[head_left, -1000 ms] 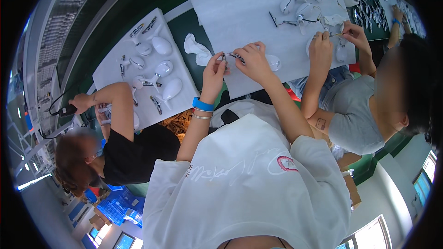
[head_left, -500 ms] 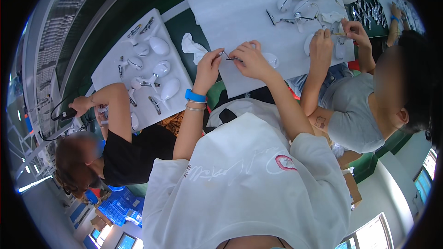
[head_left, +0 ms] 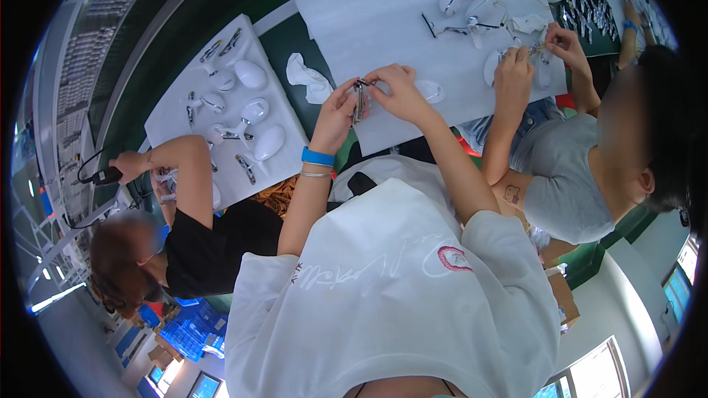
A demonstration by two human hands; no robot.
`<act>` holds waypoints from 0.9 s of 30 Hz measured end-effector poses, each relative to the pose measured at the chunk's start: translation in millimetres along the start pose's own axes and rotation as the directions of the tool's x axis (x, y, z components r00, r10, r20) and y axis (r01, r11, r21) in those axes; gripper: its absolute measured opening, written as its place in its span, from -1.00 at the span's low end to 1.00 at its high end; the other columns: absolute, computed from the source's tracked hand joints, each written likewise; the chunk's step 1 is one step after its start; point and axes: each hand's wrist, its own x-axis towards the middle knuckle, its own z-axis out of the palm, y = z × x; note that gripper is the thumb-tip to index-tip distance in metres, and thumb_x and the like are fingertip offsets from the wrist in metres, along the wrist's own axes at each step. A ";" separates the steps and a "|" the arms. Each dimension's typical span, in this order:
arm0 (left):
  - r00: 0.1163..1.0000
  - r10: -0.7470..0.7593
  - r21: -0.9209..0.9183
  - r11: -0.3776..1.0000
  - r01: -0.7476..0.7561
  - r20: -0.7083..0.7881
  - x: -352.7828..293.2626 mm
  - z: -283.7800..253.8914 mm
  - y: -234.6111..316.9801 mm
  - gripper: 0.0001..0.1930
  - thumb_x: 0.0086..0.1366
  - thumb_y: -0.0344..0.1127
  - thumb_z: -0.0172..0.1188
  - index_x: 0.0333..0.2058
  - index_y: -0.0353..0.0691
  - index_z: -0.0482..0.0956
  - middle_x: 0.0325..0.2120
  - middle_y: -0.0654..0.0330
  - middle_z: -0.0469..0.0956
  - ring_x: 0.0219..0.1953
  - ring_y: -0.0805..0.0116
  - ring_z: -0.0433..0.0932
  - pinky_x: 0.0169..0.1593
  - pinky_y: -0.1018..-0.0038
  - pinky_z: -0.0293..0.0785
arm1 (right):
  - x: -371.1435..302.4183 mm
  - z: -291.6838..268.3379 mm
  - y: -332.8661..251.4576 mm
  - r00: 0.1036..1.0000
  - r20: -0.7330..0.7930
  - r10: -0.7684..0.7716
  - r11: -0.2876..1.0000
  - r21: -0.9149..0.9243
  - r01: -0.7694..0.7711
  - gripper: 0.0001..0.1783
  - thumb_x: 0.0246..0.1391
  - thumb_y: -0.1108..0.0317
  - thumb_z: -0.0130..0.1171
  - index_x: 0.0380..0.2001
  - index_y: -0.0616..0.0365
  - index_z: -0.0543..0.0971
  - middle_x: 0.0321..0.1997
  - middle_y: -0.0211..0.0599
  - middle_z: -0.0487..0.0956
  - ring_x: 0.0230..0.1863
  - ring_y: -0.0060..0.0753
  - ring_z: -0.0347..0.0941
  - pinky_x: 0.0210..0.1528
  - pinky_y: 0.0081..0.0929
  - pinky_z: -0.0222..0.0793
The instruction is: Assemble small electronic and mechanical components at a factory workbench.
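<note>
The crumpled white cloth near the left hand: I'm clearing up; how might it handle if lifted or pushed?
The crumpled white cloth is probably floppy, given its loose folds. It looks thin, so likely light for its size. Its irregular, flattish shape suggests it would bunch, not roll.

Green table (head_left: 284,44): white sheet (head_left: 391,22), crumpled white cloth (head_left: 308,79).

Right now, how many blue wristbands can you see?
2: one blue wristband on the camera wearer's left forearm, and a second blue wristband on a far co-worker's arm, upper right. More may be hidden, since not every wrist shows.
</note>
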 end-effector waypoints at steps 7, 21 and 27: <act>0.997 0.024 -0.160 0.987 -0.035 -0.069 -2.6 11.5 2.4 -0.65 0.22 -0.39 -0.10 0.00 -0.25 0.22 -0.29 0.16 0.41 -0.26 0.39 0.42 -0.18 0.39 0.41 | 0.1 2.0 -10.3 0.992 -0.125 -0.001 0.996 -0.090 -0.010 -0.86 -0.23 0.36 0.06 -0.47 0.00 0.50 -0.47 -0.45 0.46 -0.26 -0.40 0.30 -0.05 -0.26 -0.11; 0.964 0.192 0.077 0.980 -0.181 -0.182 2.1 25.3 -6.3 -0.66 0.20 -0.44 -0.07 -0.02 -0.22 0.22 -0.37 0.31 0.33 -0.29 0.55 0.34 -0.23 0.60 0.32 | -6.6 9.8 -29.3 0.955 -0.276 0.111 0.975 -0.158 -0.159 -0.86 -0.25 0.34 0.13 -0.49 0.03 0.53 -0.45 -0.42 0.52 -0.29 -0.33 0.31 -0.14 -0.33 -0.02; 0.938 0.288 0.133 0.955 -0.266 -0.195 8.0 22.5 -13.2 -0.66 0.17 -0.49 -0.05 -0.05 -0.23 0.24 -0.36 0.28 0.36 -0.29 0.53 0.36 -0.21 0.59 0.34 | -6.8 10.3 -32.5 0.952 -0.274 0.138 0.965 -0.181 -0.192 -0.85 -0.27 0.34 0.15 -0.50 0.03 0.54 -0.47 -0.41 0.52 -0.32 -0.31 0.33 -0.17 -0.35 0.01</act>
